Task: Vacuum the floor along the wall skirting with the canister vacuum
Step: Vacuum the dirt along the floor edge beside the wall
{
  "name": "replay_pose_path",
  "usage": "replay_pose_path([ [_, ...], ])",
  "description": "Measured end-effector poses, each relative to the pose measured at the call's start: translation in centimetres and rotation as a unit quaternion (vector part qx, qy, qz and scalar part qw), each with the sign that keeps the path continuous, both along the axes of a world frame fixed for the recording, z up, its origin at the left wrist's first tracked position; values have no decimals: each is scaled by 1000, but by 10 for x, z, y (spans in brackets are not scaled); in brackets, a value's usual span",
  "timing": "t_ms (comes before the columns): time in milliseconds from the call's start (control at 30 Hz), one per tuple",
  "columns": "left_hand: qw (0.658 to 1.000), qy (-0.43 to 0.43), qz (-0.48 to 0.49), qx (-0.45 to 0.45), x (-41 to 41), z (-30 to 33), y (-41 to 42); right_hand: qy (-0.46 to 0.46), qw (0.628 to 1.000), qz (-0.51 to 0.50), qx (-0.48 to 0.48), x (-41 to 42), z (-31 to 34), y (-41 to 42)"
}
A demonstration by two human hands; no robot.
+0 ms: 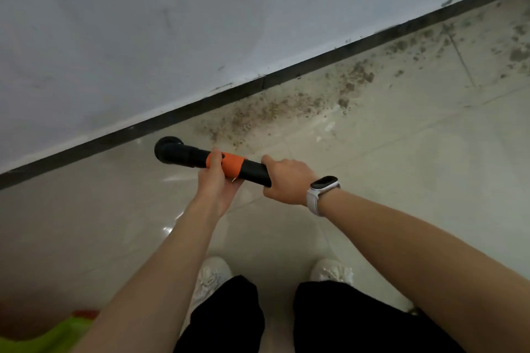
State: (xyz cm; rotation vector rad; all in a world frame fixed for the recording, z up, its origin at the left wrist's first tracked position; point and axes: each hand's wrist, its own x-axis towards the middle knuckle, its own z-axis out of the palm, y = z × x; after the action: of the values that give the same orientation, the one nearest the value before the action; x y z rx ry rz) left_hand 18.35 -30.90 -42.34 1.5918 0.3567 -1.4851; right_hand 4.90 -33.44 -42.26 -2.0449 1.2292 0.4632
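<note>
A black vacuum wand (187, 154) with an orange collar (231, 167) lies across the middle of the view, its bent end (167, 148) close to the dark skirting (258, 84). My left hand (216, 180) grips the wand at the orange collar. My right hand (286, 180), with a white watch on its wrist, grips the black part further right. Brown dirt (275, 110) is strewn on the pale tiled floor (387, 152) along the skirting, to the right of the wand's end. The canister is out of view.
A grey-white wall (172, 23) fills the upper left. My two white shoes (212, 272) and black trousers are at the bottom. Something green and red (66, 329) shows at the bottom left corner. More dirt (516, 51) lies at the far right.
</note>
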Motion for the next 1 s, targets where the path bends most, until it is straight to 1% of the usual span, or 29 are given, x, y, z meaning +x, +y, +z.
replay_pose_path([
  [67, 1000, 11, 5, -8, 7, -36, -1, -1, 1000, 14, -19, 7, -35, -2],
  [167, 1000, 6, 6, -25, 23, -81, -7, -16, 998, 18, -53, 20, -79, -4],
  [300, 998, -19, 3, -63, 42, -116, -19, -52, 994, 12, -93, 37, -115, -8],
  [367, 997, -17, 12, -77, 45, -121, -20, -87, 994, 7, -68, 40, -123, -10],
  [467, 995, -23, 1, -95, 45, -125, -14, -162, 984, -39, 62, 44, -127, -17],
  [567, 992, -60, -27, -104, 44, -126, -10, -188, 971, -78, 130, 54, -127, -20],
  [633, 990, -86, -49, -103, 46, -129, -8, -176, 975, -78, 110, 59, -127, -16],
  [700, 984, -117, -96, -93, 50, -131, -3, -149, 987, -47, 49, 59, -126, -12],
  [733, 976, -148, -140, -78, 53, -134, 0, -138, 990, -30, 22, 58, -126, -11],
  [800, 947, -223, -223, -60, 62, -140, 8, -121, 992, 1, -21, 55, -123, -12],
  [867, 914, -304, -262, -57, 70, -147, 19, -103, 993, 23, -47, 51, -120, -15],
  [900, 890, -355, -286, -36, 75, -153, 23, -98, 993, 28, -55, 49, -119, -17],
  [933, 852, -409, -326, 5, 80, -160, 26, -94, 993, 32, -59, 47, -118, -19],
  [967, 806, -450, -380, 56, 83, -166, 30, -90, 993, 35, -63, 46, -117, -21],
  [1000, 761, -465, -442, 97, 86, -171, 35, -88, 993, 36, -66, 44, -117, -23],
])
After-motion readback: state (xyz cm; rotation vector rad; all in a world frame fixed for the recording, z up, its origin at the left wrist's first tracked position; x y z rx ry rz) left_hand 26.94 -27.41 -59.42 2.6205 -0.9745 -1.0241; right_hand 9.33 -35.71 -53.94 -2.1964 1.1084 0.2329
